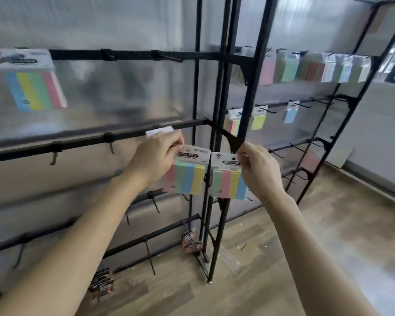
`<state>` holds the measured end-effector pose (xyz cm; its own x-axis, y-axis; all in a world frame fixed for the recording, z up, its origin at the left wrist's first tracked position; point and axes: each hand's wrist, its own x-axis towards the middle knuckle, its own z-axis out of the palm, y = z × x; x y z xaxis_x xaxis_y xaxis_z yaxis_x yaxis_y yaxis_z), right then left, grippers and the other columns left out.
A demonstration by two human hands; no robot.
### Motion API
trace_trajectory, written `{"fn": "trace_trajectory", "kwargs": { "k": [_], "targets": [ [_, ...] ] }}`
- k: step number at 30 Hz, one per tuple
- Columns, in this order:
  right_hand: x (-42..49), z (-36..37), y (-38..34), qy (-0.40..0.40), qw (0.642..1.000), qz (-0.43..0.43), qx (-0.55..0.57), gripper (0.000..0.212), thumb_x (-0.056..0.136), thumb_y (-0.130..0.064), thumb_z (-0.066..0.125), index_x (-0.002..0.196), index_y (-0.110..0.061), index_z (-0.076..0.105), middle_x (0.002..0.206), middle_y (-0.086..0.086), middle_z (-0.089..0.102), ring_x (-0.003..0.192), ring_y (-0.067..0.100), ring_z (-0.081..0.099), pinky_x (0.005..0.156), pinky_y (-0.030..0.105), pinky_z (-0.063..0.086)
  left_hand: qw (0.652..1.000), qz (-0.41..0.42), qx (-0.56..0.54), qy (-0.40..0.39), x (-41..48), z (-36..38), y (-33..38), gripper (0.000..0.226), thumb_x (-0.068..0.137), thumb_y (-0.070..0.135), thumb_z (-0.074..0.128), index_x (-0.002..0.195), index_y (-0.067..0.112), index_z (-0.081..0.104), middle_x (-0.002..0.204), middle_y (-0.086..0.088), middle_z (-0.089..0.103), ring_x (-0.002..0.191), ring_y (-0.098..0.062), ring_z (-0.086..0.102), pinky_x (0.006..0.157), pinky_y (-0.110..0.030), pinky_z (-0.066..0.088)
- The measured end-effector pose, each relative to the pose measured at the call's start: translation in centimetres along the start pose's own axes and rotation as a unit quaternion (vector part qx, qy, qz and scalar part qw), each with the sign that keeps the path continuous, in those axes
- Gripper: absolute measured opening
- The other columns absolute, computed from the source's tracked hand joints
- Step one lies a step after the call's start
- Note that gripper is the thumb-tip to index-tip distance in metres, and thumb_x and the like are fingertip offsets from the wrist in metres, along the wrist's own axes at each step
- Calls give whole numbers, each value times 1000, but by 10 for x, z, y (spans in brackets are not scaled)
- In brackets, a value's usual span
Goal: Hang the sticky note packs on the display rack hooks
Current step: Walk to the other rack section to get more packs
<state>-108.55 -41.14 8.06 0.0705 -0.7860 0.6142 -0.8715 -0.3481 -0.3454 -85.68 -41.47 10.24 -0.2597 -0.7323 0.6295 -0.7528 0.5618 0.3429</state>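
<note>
My left hand (156, 153) pinches the top of a striped sticky note pack (186, 176) just below the second bar (82, 139) of the black rack, near its right end. Right beside it, my right hand (258, 169) pinches the header of a second striped pack (226, 182). The two packs hang side by side, almost touching. Another pack (35, 87) hangs on the top bar at the far left. A white tag (159, 131) sits on the second bar above my left hand.
A second rack section (324, 96) at the right carries several packs (315, 68) on its top row and a few below. Empty hooks (111, 144) stick out of the lower bars. Small dark packets (191, 240) lie by the rack's foot on the wooden floor.
</note>
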Motion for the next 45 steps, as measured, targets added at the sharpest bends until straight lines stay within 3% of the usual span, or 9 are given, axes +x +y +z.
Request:
{"fn": "trace_trajectory", "kwargs": {
  "k": [4,13,17,20,24,29,36,41,45],
  "targets": [
    [-3,-15,63,16,1000,2,6,12,83,3,50,78,-8,53,77,4,57,77,29,51,59,33,34,1000,-12,-13,-5,19,60,35,12,92,12,50,79,12,52,73,6,52,75,-17,48,62,-30,29],
    [11,-31,171,33,998,53,-15,11,80,6,50,78,-4,54,76,8,59,78,29,51,60,31,30,999,-32,-22,5,68,152,83,16,93,11,50,79,18,47,75,1,55,74,-15,49,58,-24,33],
    [32,-27,212,38,996,74,-21,11,81,4,50,78,-7,53,77,7,59,78,29,50,60,31,26,1000,-23,-21,-2,97,186,86,11,93,12,50,82,12,51,76,4,54,72,-10,49,57,-16,33],
    [53,-20,242,45,996,78,-27,13,79,4,50,76,-9,51,76,6,57,77,30,50,60,34,32,999,-21,-33,-1,122,214,88,11,93,12,50,82,11,51,72,10,48,72,-9,46,58,-20,35],
    [90,-10,280,39,995,80,-33,10,80,3,49,79,-7,53,78,8,59,79,31,50,63,36,36,999,-19,-49,9,163,253,84,14,93,10,50,79,13,48,73,6,49,72,-15,49,60,-26,39],
    [142,3,319,30,997,61,-38,10,82,3,49,81,-6,54,80,9,59,81,31,49,61,33,28,996,-56,-36,54,211,295,69,14,93,8,49,79,10,49,74,4,49,73,-19,49,61,-33,40],
    [194,34,357,9,999,52,-12,13,80,5,49,84,-6,55,83,10,60,83,31,50,65,37,35,994,-92,3,59,251,333,37,14,93,9,49,79,10,50,77,2,51,76,-19,48,62,-33,40],
    [225,65,379,-14,1000,1,23,13,75,8,51,78,-4,55,76,9,59,75,33,51,59,36,35,988,-136,32,72,268,357,18,14,93,10,47,80,9,48,78,0,52,76,-18,46,60,-27,31],
    [251,89,392,-28,997,-36,55,11,76,7,53,76,-4,55,73,10,59,72,34,51,56,36,36,981,-163,60,83,285,369,4,14,93,10,47,79,11,49,80,0,53,79,-17,46,60,-27,34]
  ]
}}
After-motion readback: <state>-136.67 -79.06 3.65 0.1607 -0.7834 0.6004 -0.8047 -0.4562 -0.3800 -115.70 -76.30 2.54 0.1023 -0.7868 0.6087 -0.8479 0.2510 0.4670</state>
